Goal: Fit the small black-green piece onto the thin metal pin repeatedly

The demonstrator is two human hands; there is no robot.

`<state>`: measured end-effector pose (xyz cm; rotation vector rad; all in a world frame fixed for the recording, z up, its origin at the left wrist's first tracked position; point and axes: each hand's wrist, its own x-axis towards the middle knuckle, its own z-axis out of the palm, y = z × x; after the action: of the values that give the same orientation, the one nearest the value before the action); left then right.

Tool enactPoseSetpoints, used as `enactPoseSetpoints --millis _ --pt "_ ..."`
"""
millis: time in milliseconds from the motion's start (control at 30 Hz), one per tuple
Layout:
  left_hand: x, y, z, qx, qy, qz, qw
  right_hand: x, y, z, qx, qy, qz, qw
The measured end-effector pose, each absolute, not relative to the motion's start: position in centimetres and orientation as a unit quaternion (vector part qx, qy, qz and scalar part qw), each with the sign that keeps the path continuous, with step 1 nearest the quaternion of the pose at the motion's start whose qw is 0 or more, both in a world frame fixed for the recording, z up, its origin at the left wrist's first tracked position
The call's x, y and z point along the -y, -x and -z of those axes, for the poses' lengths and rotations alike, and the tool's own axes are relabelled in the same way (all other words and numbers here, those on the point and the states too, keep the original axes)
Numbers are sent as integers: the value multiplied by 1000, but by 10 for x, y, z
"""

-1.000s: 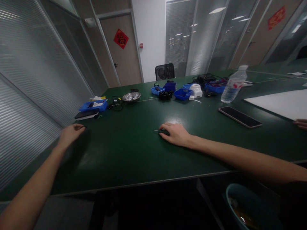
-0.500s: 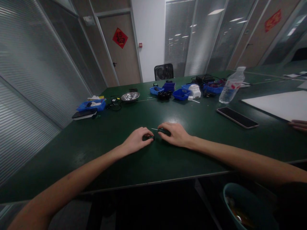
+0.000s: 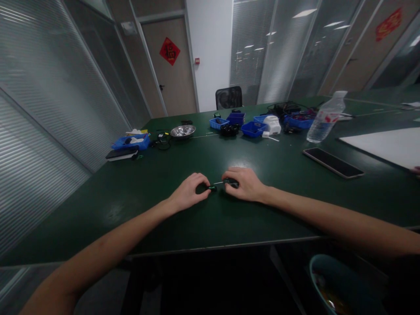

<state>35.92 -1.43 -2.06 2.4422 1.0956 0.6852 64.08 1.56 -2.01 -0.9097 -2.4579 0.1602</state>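
Observation:
Both my hands rest on the dark green table (image 3: 164,218), close together near its middle. My left hand (image 3: 190,192) is curled, its fingertips pinched on a small dark part with a green end (image 3: 211,188). My right hand (image 3: 244,183) is closed over a small dark tool (image 3: 231,183) with a thin metal tip pointing left toward that part. The tip nearly meets the part between my two hands.
A phone (image 3: 333,162) and a water bottle (image 3: 324,117) lie to the right, beside a white sheet (image 3: 387,146). Blue trays (image 3: 252,129), a metal bowl (image 3: 183,131), cables and a black device line the far side. A teal bin (image 3: 331,280) sits below the table edge.
My left hand swept in from the far left of the table to the middle and closed on the small part beside my right hand. The view shifted slightly.

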Motion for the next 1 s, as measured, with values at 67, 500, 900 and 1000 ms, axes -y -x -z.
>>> enactPoseSetpoints --millis 67,500,900,1000 --pt "13 -359 21 -387 -869 -248 185 -16 -641 20 905 340 -56 248" --pt "13 -358 23 -372 -883 -239 159 -15 -639 19 912 352 -50 203" --pt "2 -344 25 -321 -902 -223 182 -14 -638 18 924 325 -52 195" --pt "-2 -342 26 -309 -902 -226 198 -15 -638 19 929 313 -52 190"
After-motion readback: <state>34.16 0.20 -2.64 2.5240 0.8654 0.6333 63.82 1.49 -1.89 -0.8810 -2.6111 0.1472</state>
